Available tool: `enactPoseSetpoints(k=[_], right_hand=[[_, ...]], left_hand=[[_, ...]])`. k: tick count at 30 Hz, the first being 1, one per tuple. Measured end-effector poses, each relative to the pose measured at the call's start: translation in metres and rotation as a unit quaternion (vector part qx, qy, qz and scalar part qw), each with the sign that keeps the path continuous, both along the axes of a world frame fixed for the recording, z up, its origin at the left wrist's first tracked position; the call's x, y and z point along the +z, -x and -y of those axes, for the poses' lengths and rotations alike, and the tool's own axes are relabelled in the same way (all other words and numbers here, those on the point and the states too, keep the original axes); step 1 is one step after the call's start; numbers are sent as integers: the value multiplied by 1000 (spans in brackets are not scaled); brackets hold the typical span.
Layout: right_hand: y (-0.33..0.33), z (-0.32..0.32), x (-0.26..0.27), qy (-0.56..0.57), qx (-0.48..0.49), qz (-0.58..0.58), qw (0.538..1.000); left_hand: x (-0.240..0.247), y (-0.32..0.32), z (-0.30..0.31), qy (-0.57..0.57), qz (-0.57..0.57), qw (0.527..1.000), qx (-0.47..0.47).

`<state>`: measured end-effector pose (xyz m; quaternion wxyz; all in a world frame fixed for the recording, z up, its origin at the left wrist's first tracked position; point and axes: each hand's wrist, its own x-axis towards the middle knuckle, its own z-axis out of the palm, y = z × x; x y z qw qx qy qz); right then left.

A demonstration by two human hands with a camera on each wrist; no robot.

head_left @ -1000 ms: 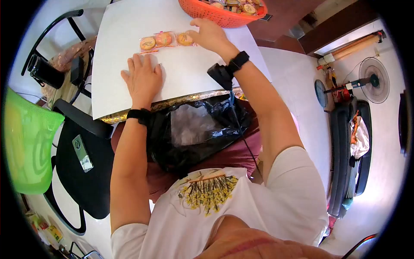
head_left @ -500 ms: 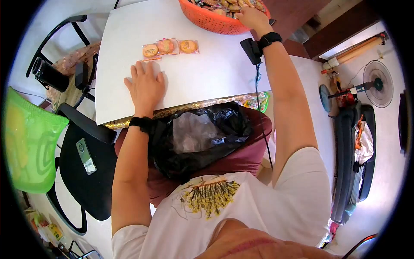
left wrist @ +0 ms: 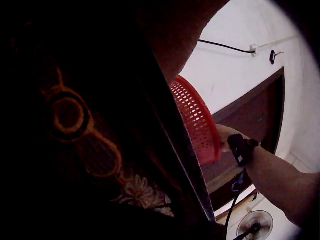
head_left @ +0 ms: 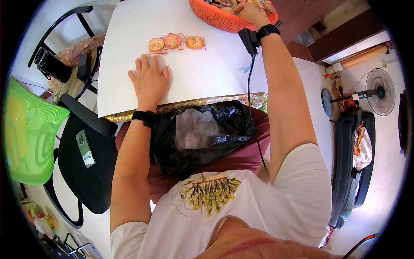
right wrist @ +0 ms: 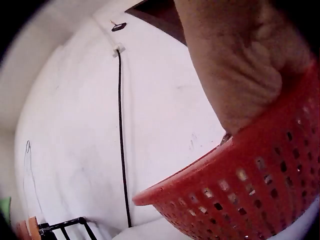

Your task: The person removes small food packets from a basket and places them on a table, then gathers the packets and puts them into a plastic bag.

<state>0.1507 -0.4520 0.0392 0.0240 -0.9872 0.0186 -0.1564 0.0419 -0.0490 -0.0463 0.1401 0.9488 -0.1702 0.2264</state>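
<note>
On the flat white table the left hand is lying flat just below three round wrapped cookies, upper middle, while the right hand, its grip hidden, is digging in the orange plastic basket at the top, probably best lifting just one gently.

No text, brand, number or sign can be read in any view. The clear wrappers of the three packed biscuits on the bench carry print too small to make out. The white shirt bears only a drawing of yellow blossoms.
</note>
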Motion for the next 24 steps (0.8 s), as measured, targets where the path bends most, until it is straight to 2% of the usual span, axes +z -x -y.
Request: enactPoseSetpoints(k=[1,4,7,8,11,12,15,18,21,22,24], right_hand=[[2,-4,0,51,-8,36,998],[30,-30,19,55,-52,136,988],[55,-48,35,-18,-1,254,967],[63,-57,45,94,30,320,942],[101,-101,72,-30,219,309,925],[118,-126,62,-209,201,203,935],[122,-169,39,-232,205,188,932],[112,-198,18,-288,258,168,907],[95,-223,5,-342,238,140,898],[87,-225,-5,-359,234,162,889],[80,-224,-21,-388,219,68,893]], left_hand=[[7,2,0,3,-11,1000,-5],[11,4,-1,15,-15,1000,-15],[16,4,-1,4,-51,999,-16],[16,5,-2,-5,-74,997,-13],[10,5,-3,-2,-28,1000,-11],[15,5,-4,-5,-73,997,-19],[19,4,-3,-12,-108,994,-10],[9,2,-2,-12,-73,997,5],[10,3,-1,-25,-76,997,13],[11,3,-1,-20,-81,996,9],[14,3,-2,-9,-92,996,2]])
